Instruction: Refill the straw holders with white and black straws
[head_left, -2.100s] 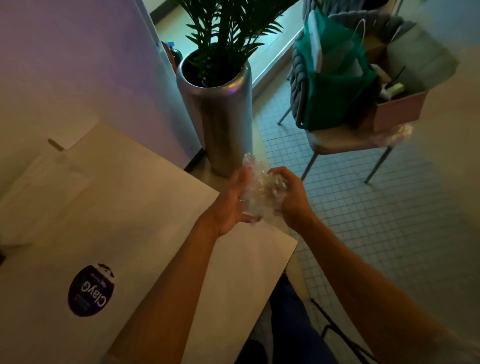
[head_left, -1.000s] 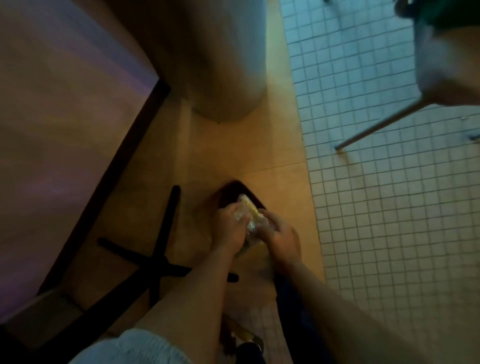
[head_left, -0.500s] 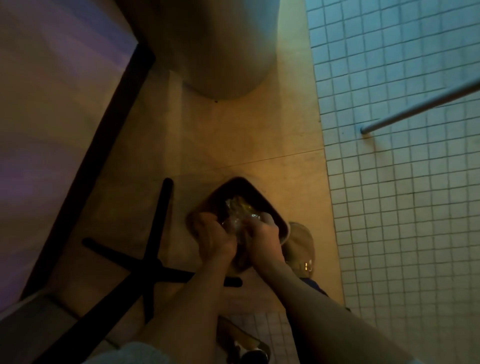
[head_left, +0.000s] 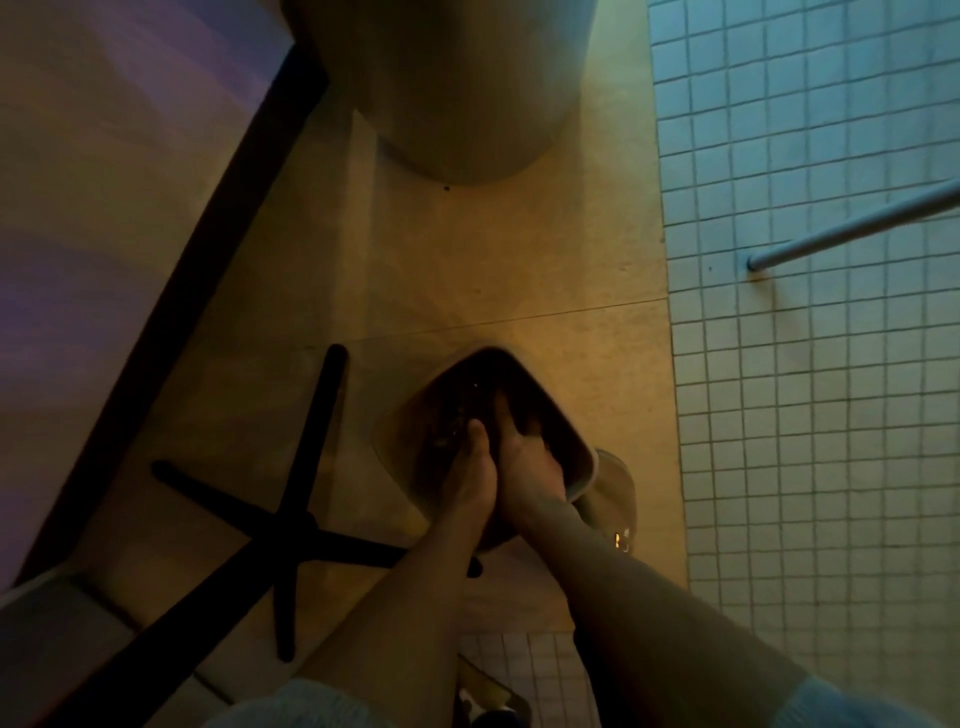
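Note:
No straws or straw holders are in view. Both my arms reach down into a small dark waste bin (head_left: 563, 422) on the floor under the table. My left hand (head_left: 470, 470) and my right hand (head_left: 527, 454) sit side by side inside its mouth. The right hand's fingers stretch down and forward into the bin. Faint glints of crumpled clear plastic wrap (head_left: 449, 439) show just ahead of the left fingertips. It is too dark to see whether the left fingers still hold the wrap.
A big round metal planter base (head_left: 467, 88) stands ahead. The black cross-shaped table foot (head_left: 291, 525) lies to the left, under the table edge (head_left: 171, 332). The bin's lid (head_left: 615, 493) hangs at its right side. A chair leg (head_left: 852, 223) stands on white floor tiles at right.
The view has swung from the tabletop down to the floor. Both hands carried the crumpled plastic wrap down and have pushed deeper into the bin since half a second ago.

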